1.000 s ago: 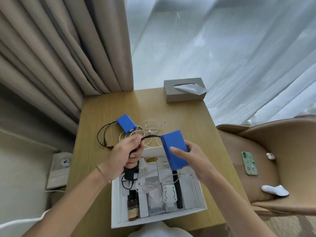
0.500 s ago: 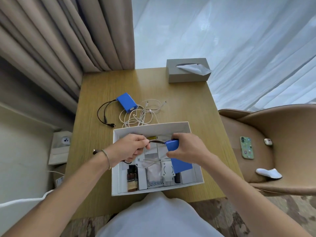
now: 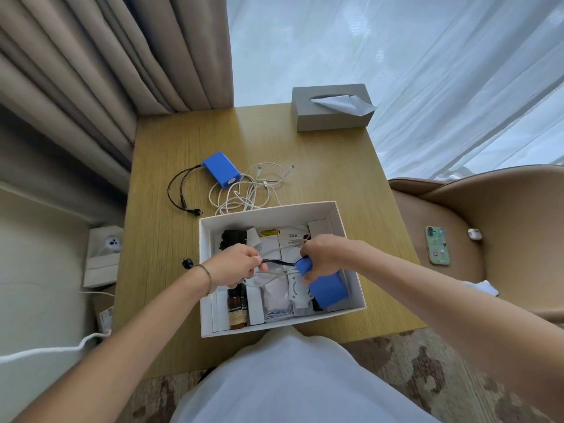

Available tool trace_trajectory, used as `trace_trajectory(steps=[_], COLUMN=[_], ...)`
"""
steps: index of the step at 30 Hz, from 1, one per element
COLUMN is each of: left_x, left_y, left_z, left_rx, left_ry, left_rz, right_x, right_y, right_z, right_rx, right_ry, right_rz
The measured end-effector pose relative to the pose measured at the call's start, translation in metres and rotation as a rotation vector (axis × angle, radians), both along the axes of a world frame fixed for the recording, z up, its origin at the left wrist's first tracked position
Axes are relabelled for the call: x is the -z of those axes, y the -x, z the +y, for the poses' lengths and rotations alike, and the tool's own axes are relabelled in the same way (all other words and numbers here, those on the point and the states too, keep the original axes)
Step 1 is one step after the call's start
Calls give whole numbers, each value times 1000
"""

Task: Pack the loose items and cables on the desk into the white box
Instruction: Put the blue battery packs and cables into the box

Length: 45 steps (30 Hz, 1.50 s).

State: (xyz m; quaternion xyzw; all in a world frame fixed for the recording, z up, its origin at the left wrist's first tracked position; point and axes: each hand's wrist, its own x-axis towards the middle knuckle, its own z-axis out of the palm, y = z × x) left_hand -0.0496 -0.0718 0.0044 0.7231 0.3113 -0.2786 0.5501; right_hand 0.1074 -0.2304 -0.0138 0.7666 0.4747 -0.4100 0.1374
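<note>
Two loose things are left out on the tan wooden desk (image 3: pixel 171 166): a small blue plastic block with a black lead (image 3: pixel 220 170) and a tangle of white cables (image 3: pixel 250 190), both just beyond the far wall of the open white cardboard box (image 3: pixel 268 210). Inside, the right hand (image 3: pixel 323 257) grips a larger blue block (image 3: pixel 328 290) low at the right side; the left hand (image 3: pixel 235 268) pinches its black cord (image 3: pixel 279 262). Box already crowded; roughly halfway, I judge.

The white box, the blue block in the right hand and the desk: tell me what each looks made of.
White box: seems matte card, with thin walls and folded corner flaps.
Blue block: probably plastic or rubbery casing, with an even, dull colour and rounded edges.
Desk: wood or wood-look laminate, with fine straight grain and a soft sheen.
</note>
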Motion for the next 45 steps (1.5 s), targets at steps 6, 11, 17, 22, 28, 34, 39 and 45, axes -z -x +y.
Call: trace_trajectory(steps=[6,11,17,22,28,34,39,45], left_x=[0,6,23,38,52,57,40,-5], left_y=[-7,-14,-19,-13,-9,1,14,15], left_z=[-7,-10,-24,-10,-13,-19,-9,41], left_rx=[88,260,605,1035,1101,845,558,104], left_ry=[-23,-203,-535,-933,-1118,-1127,-1049,-1016], left_rz=[-44,-69,-146,-280,-195,-119,-305,-572], right_x=[-8,-14,-2,3,4,5,-6,-35], right_y=[-3,-5,-13,-15,-15,-11,-14,-14], right_z=[6,11,-2,-6,-3,-5,13,86], right_rx=[-111,-341,-392,-378,-348,-299,-57,208], right_ry=[176,153,5,-20,-22,-26,-194,-513], right_rz=[53,-128,-280,-294,-287,-296,-225,-154])
